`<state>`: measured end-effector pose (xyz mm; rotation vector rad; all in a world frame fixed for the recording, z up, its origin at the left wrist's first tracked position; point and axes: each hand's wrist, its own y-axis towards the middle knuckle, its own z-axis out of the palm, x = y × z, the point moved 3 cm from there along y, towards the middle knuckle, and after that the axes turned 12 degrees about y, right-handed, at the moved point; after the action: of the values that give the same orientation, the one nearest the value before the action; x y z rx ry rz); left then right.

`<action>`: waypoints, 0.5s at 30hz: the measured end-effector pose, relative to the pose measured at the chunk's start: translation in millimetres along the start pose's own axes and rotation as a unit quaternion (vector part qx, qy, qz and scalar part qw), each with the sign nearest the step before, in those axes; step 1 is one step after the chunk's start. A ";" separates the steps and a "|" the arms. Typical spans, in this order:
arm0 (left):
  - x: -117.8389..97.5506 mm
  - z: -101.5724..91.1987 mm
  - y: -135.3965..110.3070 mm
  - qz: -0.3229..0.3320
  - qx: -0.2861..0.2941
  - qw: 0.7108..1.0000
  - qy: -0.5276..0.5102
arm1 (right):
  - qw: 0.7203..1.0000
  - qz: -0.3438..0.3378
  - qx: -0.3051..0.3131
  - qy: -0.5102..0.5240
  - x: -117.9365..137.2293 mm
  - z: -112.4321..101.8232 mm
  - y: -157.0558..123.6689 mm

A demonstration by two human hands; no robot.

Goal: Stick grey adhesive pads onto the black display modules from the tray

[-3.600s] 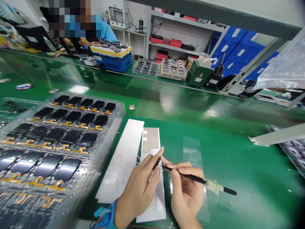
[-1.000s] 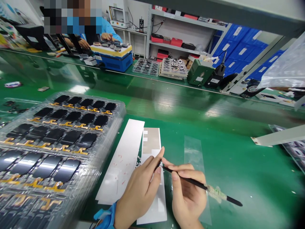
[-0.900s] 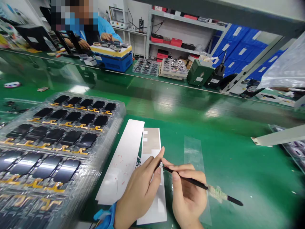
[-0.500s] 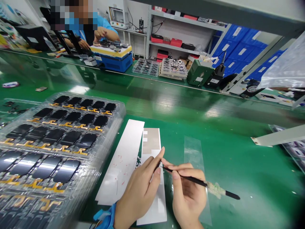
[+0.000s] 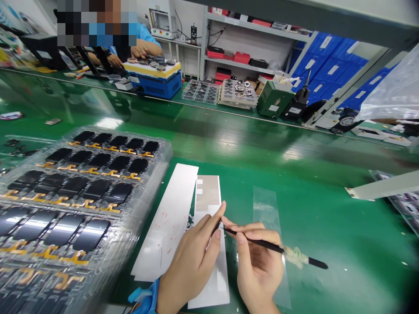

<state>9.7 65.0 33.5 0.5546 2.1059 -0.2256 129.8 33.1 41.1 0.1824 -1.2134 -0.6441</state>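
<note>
Altogether, two hands point(image 5: 191, 259) hold one black tool point(image 5: 266, 244) and one dark piece point(image 5: 216, 226).

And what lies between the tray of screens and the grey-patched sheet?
A red-specked white sheet, plus green tabletop and small dark bits, as the head view shows.

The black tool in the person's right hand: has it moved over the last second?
Yes: against the clear strip, the free end of the black tool has swung upward and slightly left in the picture; its tip has barely shifted.
</note>
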 end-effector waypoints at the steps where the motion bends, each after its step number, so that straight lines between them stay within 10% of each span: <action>1: -0.2 -0.2 0.1 0.000 0.001 1.000 0.000 | 1.000 0.000 0.000 0.000 -0.3 -0.4 -0.6; 15: 0.7 0.2 -1.0 -0.010 0.005 1.000 0.010 | 1.000 -0.006 -0.002 -0.010 -0.3 -0.3 0.7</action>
<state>9.1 64.3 32.7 0.5446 2.1313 -0.2423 130.3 33.8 41.1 0.1798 -1.2301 -0.6601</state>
